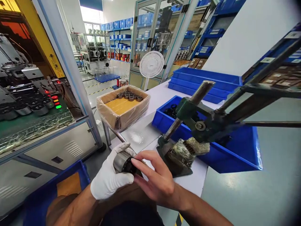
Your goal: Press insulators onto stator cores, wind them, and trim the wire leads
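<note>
Head view: my left hand (109,179), in a white glove, is clamped around a short metal cylinder (122,162), and the fingertips (134,162) of my bare right hand (156,182) press on its dark open end. I judge the step goes best with the left grip firm and the right fingers working squarely at that end. The cylinder is grey outside and dark inside, held low at the table's (150,138) near edge, just left of the hand press (199,125). Beyond the press sits a blue bin (235,150).
</note>
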`<act>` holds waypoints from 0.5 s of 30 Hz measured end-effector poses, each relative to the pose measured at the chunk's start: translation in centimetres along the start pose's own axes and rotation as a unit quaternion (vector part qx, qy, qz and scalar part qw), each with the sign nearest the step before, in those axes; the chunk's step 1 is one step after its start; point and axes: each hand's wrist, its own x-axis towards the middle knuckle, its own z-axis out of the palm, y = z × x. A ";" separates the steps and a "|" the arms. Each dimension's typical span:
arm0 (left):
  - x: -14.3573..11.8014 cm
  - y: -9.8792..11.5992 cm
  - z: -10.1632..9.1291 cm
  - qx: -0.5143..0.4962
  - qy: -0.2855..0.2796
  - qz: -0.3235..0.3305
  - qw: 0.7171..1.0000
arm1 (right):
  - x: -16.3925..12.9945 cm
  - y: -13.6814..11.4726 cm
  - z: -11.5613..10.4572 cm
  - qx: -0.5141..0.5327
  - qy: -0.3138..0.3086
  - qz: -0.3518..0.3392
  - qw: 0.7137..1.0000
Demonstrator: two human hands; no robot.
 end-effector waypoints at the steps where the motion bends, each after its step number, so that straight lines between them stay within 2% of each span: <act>1: 0.0 0.0 0.0 0.002 -0.001 -0.002 1.000 | 0.1 0.0 -0.1 -0.003 -0.003 -0.007 1.000; 7: 0.4 -0.6 0.3 0.034 -0.042 -0.018 0.998 | -0.2 -0.3 -0.6 -0.021 0.026 0.002 0.999; 15: 1.2 -1.1 1.0 0.065 -0.056 -0.012 0.996 | -1.5 -1.2 -0.9 -0.105 0.066 0.021 0.992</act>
